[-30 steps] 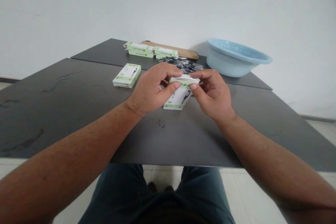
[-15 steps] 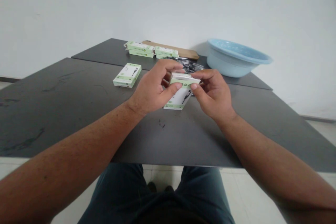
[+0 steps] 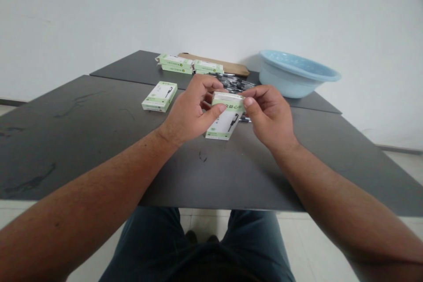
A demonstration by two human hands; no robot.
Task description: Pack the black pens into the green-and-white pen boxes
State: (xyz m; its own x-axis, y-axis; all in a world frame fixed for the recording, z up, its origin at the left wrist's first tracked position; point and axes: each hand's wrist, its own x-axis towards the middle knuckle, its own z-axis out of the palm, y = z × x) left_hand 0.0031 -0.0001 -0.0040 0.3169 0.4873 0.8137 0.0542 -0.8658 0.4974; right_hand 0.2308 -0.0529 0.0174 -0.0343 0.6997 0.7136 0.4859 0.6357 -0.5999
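Note:
A small white and green carton (image 3: pixel 224 120), printed with a black pen-like picture, is held tilted between both hands, its lower edge at the table. My left hand (image 3: pixel 194 110) grips its left side, thumb across the front and fingers behind. At the top right corner, my right hand (image 3: pixel 271 114) pinches the carton's upper edge between thumb and forefinger. Behind the hands lies a heap of black and clear pens (image 3: pixel 236 83), partly hidden by them. Another carton (image 3: pixel 160 96) of the same kind lies flat to the left of my left hand.
Stacked green and white cartons (image 3: pixel 176 64) stand at the back, with a brown cardboard piece (image 3: pixel 228 66) behind them. A light blue basin (image 3: pixel 294 78) sits at the back right. The dark table (image 3: pixel 82 141) has a seam running across it, and a white wall rises behind.
The flap at the carton's top has gone down, so more of the printed front shows. My right thumb has shifted slightly up and right along the top edge.

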